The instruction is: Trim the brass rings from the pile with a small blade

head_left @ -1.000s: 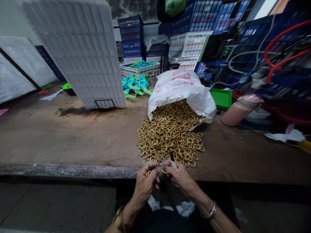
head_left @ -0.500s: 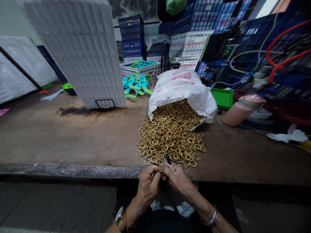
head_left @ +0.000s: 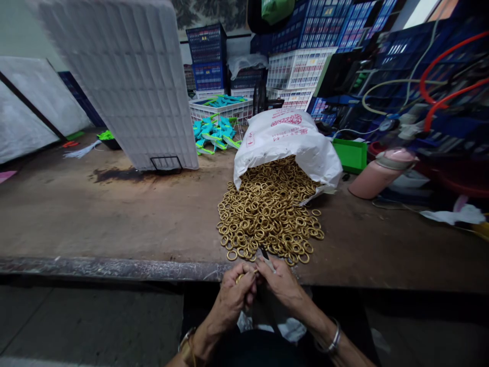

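Bent over the near edge of a worn desk [head_left: 114, 219], a person works with both bare hands close together, directly in front of a white sack [head_left: 282, 130] that lies on its side. A pile of gold rings [head_left: 267, 224] spreads from the sack's open mouth toward the near edge, where the hands meet just short of the nearest loose pieces.

The left hand [head_left: 231, 289] has its fingers clamped on at least one gold ring [head_left: 239, 279], held in front of the sack and a little to the left of its middle; how many are in the grip cannot be told. The right hand [head_left: 281, 281] closes on a narrow tool [head_left: 269, 264], pale along the body and dark at the tip, its fingertips drawn up against those of the left. The held ring lies to the left of the right fingers, so the left hand is the nearer one. The tool's long axis runs away from the person and slightly leftward, its dark tip toward the pile before the sack.

A second ago a gap shows between the hands and the tool stands farther to the right; now the fingertips meet. Half a second ago they are already together, and little but the left hand's angle differs. The sack and the pile in front of it appear unchanged.
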Motion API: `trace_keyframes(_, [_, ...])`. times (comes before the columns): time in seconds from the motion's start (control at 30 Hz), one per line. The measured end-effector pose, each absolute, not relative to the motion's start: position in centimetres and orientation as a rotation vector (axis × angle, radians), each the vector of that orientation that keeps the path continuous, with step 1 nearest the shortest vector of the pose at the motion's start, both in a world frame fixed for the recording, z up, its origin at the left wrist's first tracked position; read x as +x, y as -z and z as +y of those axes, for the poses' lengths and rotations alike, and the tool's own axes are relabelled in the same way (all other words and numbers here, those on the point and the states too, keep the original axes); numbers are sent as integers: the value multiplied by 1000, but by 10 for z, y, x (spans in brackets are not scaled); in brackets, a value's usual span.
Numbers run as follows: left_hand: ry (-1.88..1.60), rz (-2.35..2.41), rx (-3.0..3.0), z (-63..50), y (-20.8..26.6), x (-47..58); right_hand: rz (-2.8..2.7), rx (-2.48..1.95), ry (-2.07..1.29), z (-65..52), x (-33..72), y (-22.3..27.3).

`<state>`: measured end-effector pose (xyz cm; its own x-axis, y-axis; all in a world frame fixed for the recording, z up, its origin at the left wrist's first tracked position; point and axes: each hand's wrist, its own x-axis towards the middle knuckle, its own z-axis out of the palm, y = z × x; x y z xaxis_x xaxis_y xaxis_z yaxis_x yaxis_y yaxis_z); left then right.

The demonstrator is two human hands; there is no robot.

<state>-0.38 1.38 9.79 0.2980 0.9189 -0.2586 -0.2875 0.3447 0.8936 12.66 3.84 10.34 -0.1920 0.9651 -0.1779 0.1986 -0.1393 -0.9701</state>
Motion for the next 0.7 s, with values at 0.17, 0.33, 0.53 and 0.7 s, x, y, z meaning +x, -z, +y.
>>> trace_keyframes(0.17, [-952, 914, 728, 12, -99, -1, -1509, -1474, -1218, 38, 130, -104])
trace_keyframes(0.33, [-1007, 989, 737, 13, -102, 2, -1969, -1508, -872, 31, 134, -100])
trace_keyframes(0.53, [-1012, 1042, 821, 14, -100, 0, -2211, -1550, -741, 28, 134, -99])
trace_keyframes(0.7, [-998, 1077, 842, 15, -101, -1, -2271, -1585, -726, 27, 133, -100])
